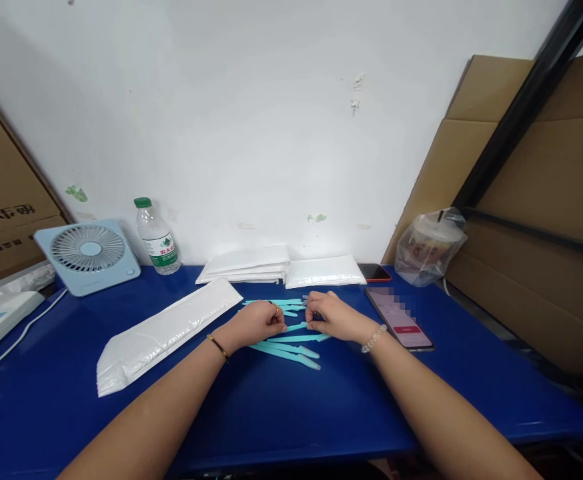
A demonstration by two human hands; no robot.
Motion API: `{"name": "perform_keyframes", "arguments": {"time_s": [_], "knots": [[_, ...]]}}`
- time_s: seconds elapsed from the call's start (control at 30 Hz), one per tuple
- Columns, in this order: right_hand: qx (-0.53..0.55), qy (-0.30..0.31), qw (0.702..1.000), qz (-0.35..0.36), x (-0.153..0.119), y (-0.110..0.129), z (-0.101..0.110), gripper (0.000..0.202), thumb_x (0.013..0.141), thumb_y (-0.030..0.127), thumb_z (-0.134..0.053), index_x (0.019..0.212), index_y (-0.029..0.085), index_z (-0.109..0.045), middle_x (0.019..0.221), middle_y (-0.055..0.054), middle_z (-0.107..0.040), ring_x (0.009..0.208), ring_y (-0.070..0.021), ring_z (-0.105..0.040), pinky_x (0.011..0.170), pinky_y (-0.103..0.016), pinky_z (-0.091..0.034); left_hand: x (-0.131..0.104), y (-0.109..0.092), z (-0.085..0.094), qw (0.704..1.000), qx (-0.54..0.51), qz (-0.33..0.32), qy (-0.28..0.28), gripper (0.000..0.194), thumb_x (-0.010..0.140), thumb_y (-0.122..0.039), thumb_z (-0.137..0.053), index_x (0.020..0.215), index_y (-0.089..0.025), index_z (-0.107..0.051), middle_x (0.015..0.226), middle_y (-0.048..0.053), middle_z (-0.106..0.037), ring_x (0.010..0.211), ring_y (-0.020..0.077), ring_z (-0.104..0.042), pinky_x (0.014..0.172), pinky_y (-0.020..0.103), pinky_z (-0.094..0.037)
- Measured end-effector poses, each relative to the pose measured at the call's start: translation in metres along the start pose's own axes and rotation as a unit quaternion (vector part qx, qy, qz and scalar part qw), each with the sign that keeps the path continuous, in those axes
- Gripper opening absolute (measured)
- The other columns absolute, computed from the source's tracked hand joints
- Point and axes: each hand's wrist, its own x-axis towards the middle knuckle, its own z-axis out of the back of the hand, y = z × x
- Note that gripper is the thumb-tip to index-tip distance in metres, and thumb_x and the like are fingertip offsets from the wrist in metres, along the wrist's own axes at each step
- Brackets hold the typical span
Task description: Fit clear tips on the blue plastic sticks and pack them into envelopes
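Observation:
Over the middle of the blue table, my left hand (pixel 257 324) and my right hand (pixel 340 318) face each other with their fingers pinched. Between them stretches a slim turquoise eyebrow razor (pixel 297 327), gripped at its two ends. Several more turquoise razors (pixel 291 356) with clear caps lie fanned out just below my hands. Behind my fingers rests another small group of razors (pixel 282 304), partly covered by the hands. A long white padded mailer (pixel 166 333) lies slantwise to the left of my left hand.
White mailers (pixel 251 261) are stacked by the wall, with another mailer (pixel 326 271) beside them. At left stand a blue fan (pixel 90 257) and a water bottle (pixel 157 240). To the right are a phone (pixel 400 320), a darker phone (pixel 374 272) and a bagged drink cup (pixel 429 247).

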Motion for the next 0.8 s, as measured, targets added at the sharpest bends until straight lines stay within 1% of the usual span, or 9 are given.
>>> {"name": "perform_keyframes", "arguments": {"time_s": [0.13,0.23,0.3,0.37,0.43,0.5,0.6,0.67,0.8], "knots": [[-0.017,-0.033,0.999,-0.006,0.003,-0.008,0.001,0.004,0.080,0.022,-0.064,0.081,0.019,-0.062,0.090,-0.002,-0.055,0.084,-0.0160,-0.053,0.080,-0.031,-0.033,0.004,0.001,0.005,0.995,0.085,-0.016,-0.057,0.025,0.086,-0.036,-0.050,0.073,-0.020,-0.064,0.077,0.002,-0.066,0.073,0.0161,-0.058,0.067,0.027,-0.034],[-0.021,-0.057,0.998,-0.030,0.004,-0.020,0.001,0.003,0.080,0.019,-0.063,0.078,0.019,-0.062,0.089,-0.002,-0.056,0.084,-0.0158,-0.054,0.080,-0.030,-0.035,0.005,0.009,0.008,0.989,0.126,0.013,-0.080,0.024,0.085,-0.035,-0.051,0.074,-0.020,-0.065,0.082,0.003,-0.068,0.076,0.0178,-0.059,0.071,0.029,-0.035],[-0.009,-0.076,0.996,-0.050,0.004,-0.026,0.003,0.004,0.079,0.021,-0.064,0.078,0.019,-0.062,0.089,-0.002,-0.055,0.080,-0.0149,-0.054,0.076,-0.028,-0.038,0.006,0.016,0.009,0.987,0.123,0.040,-0.095,0.023,0.085,-0.034,-0.051,0.076,-0.020,-0.066,0.086,0.003,-0.068,0.077,0.0178,-0.059,0.070,0.029,-0.035],[0.009,-0.085,0.995,-0.059,0.001,-0.028,0.007,0.007,0.080,0.025,-0.064,0.078,0.019,-0.063,0.090,-0.003,-0.056,0.076,-0.0143,-0.054,0.071,-0.027,-0.039,0.005,0.020,0.008,0.986,0.106,0.061,-0.117,0.020,0.084,-0.035,-0.052,0.083,-0.021,-0.066,0.088,0.003,-0.068,0.077,0.0179,-0.059,0.068,0.028,-0.036],[0.025,-0.062,0.997,-0.046,-0.004,-0.026,0.012,0.012,0.080,0.031,-0.064,0.078,0.019,-0.063,0.089,-0.002,-0.056,0.075,-0.0144,-0.054,0.070,-0.027,-0.039,0.004,0.020,0.008,0.986,0.078,0.067,-0.132,0.022,0.083,-0.039,-0.053,0.093,-0.022,-0.065,0.090,0.002,-0.066,0.079,0.0185,-0.059,0.067,0.028,-0.038],[0.030,-0.003,0.999,-0.025,-0.009,-0.021,0.015,0.017,0.076,0.037,-0.068,0.078,0.020,-0.064,0.087,-0.001,-0.057,0.073,-0.0144,-0.054,0.072,-0.028,-0.038,0.003,0.015,0.007,0.989,0.046,0.060,-0.124,0.027,0.083,-0.043,-0.052,0.096,-0.022,-0.064,0.091,0.003,-0.065,0.080,0.0185,-0.059,0.066,0.027,-0.039],[0.008,0.070,0.997,-0.016,-0.012,-0.015,0.014,0.022,0.067,0.037,-0.075,0.075,0.021,-0.064,0.083,0.001,-0.056,0.070,-0.0145,-0.053,0.076,-0.032,-0.037,0.000,0.002,0.004,0.997,0.009,0.020,-0.075,0.031,0.084,-0.047,-0.050,0.090,-0.021,-0.066,0.088,0.003,-0.065,0.080,0.0178,-0.059,0.066,0.026,-0.040],[0.003,0.077,0.997,-0.017,-0.010,-0.011,0.010,0.016,0.070,0.032,-0.073,0.072,0.020,-0.063,0.082,0.001,-0.056,0.070,-0.0147,-0.054,0.075,-0.031,-0.037,0.000,-0.005,0.001,0.999,0.001,-0.010,-0.045,0.032,0.083,-0.048,-0.051,0.090,-0.021,-0.067,0.086,0.003,-0.065,0.081,0.0177,-0.059,0.066,0.025,-0.040],[0.049,0.048,0.997,-0.021,-0.004,-0.006,0.003,0.009,0.077,0.026,-0.066,0.076,0.019,-0.061,0.080,-0.001,-0.058,0.065,-0.0132,-0.053,0.061,-0.025,-0.037,0.002,-0.006,-0.003,0.999,0.015,-0.030,-0.021,0.026,0.086,-0.041,-0.050,0.089,-0.022,-0.067,0.088,0.002,-0.067,0.079,0.0168,-0.059,0.067,0.024,-0.039]]}}
